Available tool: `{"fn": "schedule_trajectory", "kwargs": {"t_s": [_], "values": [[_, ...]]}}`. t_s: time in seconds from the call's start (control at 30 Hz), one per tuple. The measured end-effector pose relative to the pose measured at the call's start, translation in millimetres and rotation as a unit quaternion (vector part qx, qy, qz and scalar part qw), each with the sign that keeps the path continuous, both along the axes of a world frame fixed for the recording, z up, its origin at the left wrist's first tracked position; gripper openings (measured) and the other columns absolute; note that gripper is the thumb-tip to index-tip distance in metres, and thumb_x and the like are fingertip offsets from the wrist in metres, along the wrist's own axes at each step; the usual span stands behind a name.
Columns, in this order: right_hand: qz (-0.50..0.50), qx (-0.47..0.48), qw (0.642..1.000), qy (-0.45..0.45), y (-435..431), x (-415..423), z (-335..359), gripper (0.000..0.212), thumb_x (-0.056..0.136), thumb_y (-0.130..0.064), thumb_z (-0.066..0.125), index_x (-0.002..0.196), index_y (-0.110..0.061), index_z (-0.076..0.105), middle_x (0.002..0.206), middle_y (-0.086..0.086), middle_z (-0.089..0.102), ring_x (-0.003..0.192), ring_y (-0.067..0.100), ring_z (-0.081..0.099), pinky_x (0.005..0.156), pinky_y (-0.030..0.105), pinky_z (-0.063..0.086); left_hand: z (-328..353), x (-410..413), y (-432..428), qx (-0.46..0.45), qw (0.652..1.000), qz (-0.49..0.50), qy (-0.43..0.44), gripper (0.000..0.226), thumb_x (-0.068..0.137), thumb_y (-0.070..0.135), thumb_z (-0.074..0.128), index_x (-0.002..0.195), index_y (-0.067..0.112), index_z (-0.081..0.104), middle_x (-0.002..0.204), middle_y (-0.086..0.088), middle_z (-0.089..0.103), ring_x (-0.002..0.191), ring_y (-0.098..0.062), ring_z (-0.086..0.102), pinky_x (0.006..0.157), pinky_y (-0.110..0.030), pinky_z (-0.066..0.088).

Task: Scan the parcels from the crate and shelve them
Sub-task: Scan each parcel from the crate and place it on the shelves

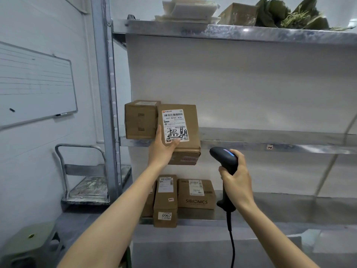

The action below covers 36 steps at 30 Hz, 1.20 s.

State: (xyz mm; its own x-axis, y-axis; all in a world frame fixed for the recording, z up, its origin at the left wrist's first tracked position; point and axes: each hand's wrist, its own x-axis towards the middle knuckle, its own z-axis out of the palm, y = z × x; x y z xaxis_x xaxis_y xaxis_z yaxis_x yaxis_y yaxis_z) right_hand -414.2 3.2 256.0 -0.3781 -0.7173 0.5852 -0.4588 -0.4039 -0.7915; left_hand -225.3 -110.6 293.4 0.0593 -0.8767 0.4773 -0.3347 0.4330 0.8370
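My left hand point(161, 147) holds a brown cardboard parcel point(190, 120) from below, thumb up its left side and fingers on the white shipping label point(174, 124) that faces me. The parcel sits at the front edge of the middle metal shelf point(270, 147), beside another brown box point(141, 119) on that shelf. My right hand point(238, 182) grips a black corded barcode scanner point(225, 161) by its handle, head up and to the right of the parcel. The crate is out of sight.
On the lower shelf point(280, 207) stand a tall box marked 0967 point(165, 202) and a SIBIONICS box point(196, 194). The top shelf point(231, 31) carries foam pieces, a box and green bundles. A platform trolley point(87, 182) and a whiteboard point(36, 84) are at the left.
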Motion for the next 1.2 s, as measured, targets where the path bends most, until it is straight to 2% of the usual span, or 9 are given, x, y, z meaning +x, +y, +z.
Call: {"fn": "schedule_trajectory", "kwargs": {"t_s": [0.27,0.4,0.53,0.77,0.83,0.9,0.93,1.03,1.2], "values": [[0.025,-0.002,1.000,-0.007,-14.7,-11.4,0.7,0.053,0.088,-0.003,0.058,0.121,-0.040,0.040,0.096,-0.012,0.054,0.064,0.005,0.057,0.051,0.011,0.044,4.0,-7.7,-11.8,-0.023,0.998,0.059,-0.013,0.084,0.084,0.056,0.061,0.152,0.029,0.018,0.152,-0.005,0.033,0.141,-0.026,0.028,0.111,-0.045,0.028],[0.029,-0.003,1.000,-0.012,-17.8,-17.5,1.2,0.053,0.087,-0.002,0.057,0.118,-0.042,0.040,0.094,-0.009,0.056,0.061,0.000,0.056,0.050,0.012,0.043,2.7,-9.0,-13.6,-0.036,0.995,0.095,-0.023,0.078,0.085,0.059,0.055,0.151,0.031,0.024,0.151,-0.010,0.035,0.139,-0.029,0.029,0.109,-0.049,0.030],[0.029,-0.004,1.000,-0.009,-18.6,-19.9,-0.6,0.053,0.087,-0.001,0.058,0.119,-0.040,0.041,0.094,-0.012,0.056,0.062,-0.001,0.056,0.050,0.011,0.043,2.3,-3.3,-12.5,-0.039,0.997,0.045,-0.049,0.086,0.078,0.066,0.057,0.149,0.030,0.024,0.143,-0.002,0.046,0.134,-0.024,0.038,0.108,-0.048,0.037],[0.039,-0.006,0.999,-0.007,-18.2,-12.5,1.5,0.053,0.086,0.000,0.057,0.117,-0.039,0.041,0.092,-0.014,0.055,0.062,-0.003,0.056,0.048,0.010,0.042,10.4,7.3,-10.3,0.004,0.993,-0.034,-0.114,0.111,0.065,0.059,0.077,0.150,0.031,0.011,0.148,-0.003,0.037,0.137,-0.024,0.033,0.111,-0.051,0.032],[0.043,-0.007,0.999,-0.006,-18.4,-9.9,1.5,0.053,0.087,0.000,0.058,0.117,-0.039,0.041,0.092,-0.014,0.054,0.064,-0.003,0.056,0.049,0.010,0.043,11.3,9.0,-12.3,-0.007,0.993,-0.046,-0.111,0.107,0.067,0.052,0.080,0.149,0.032,0.014,0.145,-0.002,0.041,0.135,-0.024,0.036,0.104,-0.038,0.041],[0.045,-0.008,0.999,-0.004,-18.7,-8.1,0.9,0.053,0.087,-0.001,0.058,0.117,-0.040,0.041,0.092,-0.015,0.054,0.066,-0.003,0.057,0.050,0.011,0.044,12.2,8.3,-12.7,-0.024,0.993,-0.042,-0.110,0.100,0.070,0.047,0.079,0.148,0.032,0.018,0.142,-0.002,0.045,0.131,-0.022,0.041,0.083,-0.014,0.047],[0.045,-0.007,0.999,-0.004,-18.6,-7.5,0.5,0.053,0.087,-0.001,0.058,0.117,-0.041,0.040,0.093,-0.015,0.054,0.066,-0.002,0.057,0.050,0.012,0.045,13.1,7.2,-12.3,-0.029,0.993,-0.035,-0.109,0.098,0.071,0.048,0.078,0.149,0.031,0.019,0.141,-0.002,0.045,0.130,-0.022,0.042,0.081,-0.012,0.046],[0.045,-0.005,0.999,-0.009,-18.8,-8.2,-1.1,0.053,0.087,-0.001,0.058,0.118,-0.040,0.041,0.093,-0.015,0.055,0.066,-0.001,0.057,0.051,0.013,0.045,19.0,2.9,-12.2,-0.029,0.995,0.004,-0.094,0.099,0.071,0.058,0.072,0.150,0.027,0.021,0.144,-0.002,0.044,0.132,-0.023,0.040,0.106,-0.041,0.040],[0.036,0.002,0.999,-0.017,-19.7,-13.9,-4.1,0.053,0.087,-0.001,0.058,0.117,-0.040,0.042,0.092,-0.012,0.056,0.062,0.001,0.057,0.049,0.012,0.044,30.9,-6.6,-14.6,-0.034,0.990,0.091,-0.100,0.096,0.070,0.074,0.057,0.148,0.025,0.026,0.145,-0.003,0.043,0.131,-0.025,0.043,0.098,-0.049,0.045]]}}
